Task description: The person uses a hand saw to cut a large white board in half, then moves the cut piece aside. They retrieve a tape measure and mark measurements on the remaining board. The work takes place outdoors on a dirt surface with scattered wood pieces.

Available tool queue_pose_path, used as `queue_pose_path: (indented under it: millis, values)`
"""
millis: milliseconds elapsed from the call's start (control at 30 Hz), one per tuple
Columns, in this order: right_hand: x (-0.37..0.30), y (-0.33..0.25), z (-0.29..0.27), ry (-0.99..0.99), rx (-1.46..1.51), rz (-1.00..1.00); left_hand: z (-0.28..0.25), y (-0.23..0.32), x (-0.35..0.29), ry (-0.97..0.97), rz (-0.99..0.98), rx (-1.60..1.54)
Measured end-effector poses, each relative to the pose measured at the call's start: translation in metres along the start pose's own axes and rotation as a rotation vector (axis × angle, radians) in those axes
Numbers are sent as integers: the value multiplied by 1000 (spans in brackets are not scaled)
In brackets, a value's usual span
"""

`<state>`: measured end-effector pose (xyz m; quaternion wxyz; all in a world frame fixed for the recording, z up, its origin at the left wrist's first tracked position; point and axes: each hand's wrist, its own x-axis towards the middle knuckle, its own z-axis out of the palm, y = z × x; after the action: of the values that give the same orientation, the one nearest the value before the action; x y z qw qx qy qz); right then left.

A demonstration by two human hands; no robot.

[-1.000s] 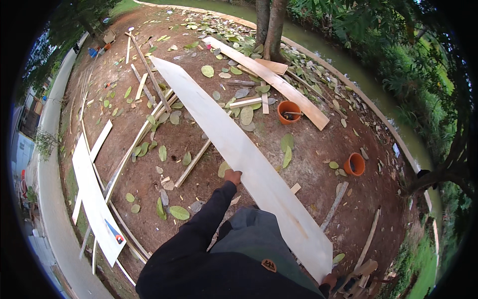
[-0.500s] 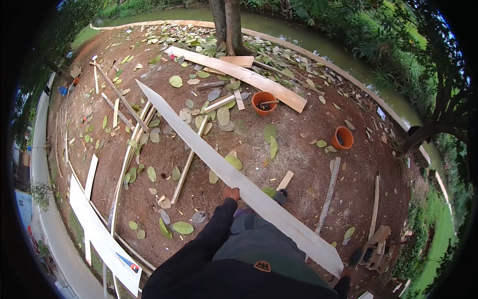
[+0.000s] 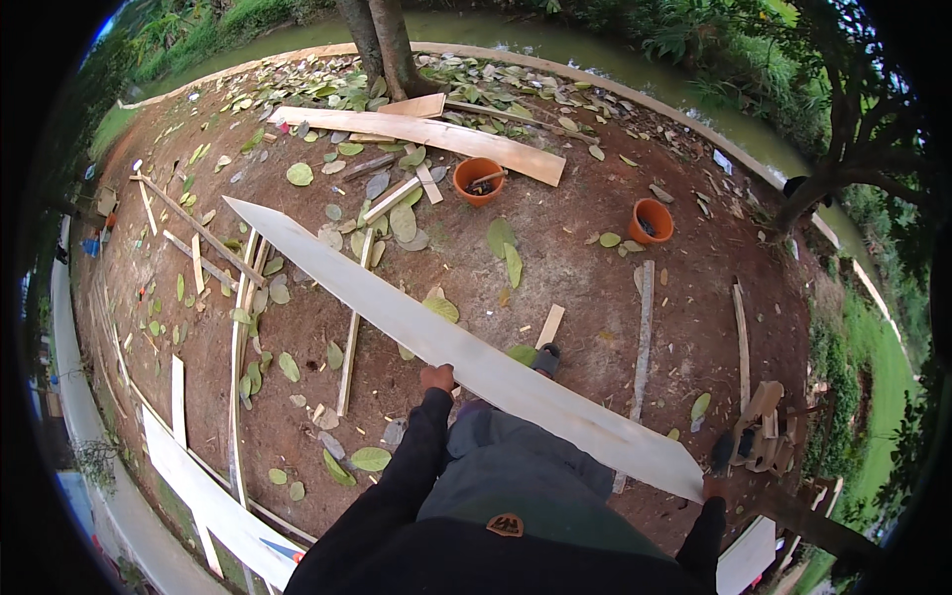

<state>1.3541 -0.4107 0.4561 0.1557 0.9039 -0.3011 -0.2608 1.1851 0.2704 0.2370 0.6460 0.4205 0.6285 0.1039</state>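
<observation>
Soft, even daylight without hard shadows; sharp centre, strong fisheye bending and black vignette at the rim.

Long board [image 3: 446, 342] held across front, pots [image 3: 479, 180] beyond, tree [image 3: 382, 40] behind

Ground: I see bare brown dirt [image 3: 585, 288] strewn with green leaves [image 3: 369, 459].
Edge: a water channel [image 3: 555, 40] beyond tree trunks [image 3: 382, 40].
Light: daylight.
</observation>
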Motion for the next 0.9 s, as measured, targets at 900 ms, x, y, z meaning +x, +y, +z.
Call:
queue_pose_path:
  millis: [900]
  values:
    - [43, -87, 43, 139, -137, -602, -16, 3, -38, 211, 64, 518]
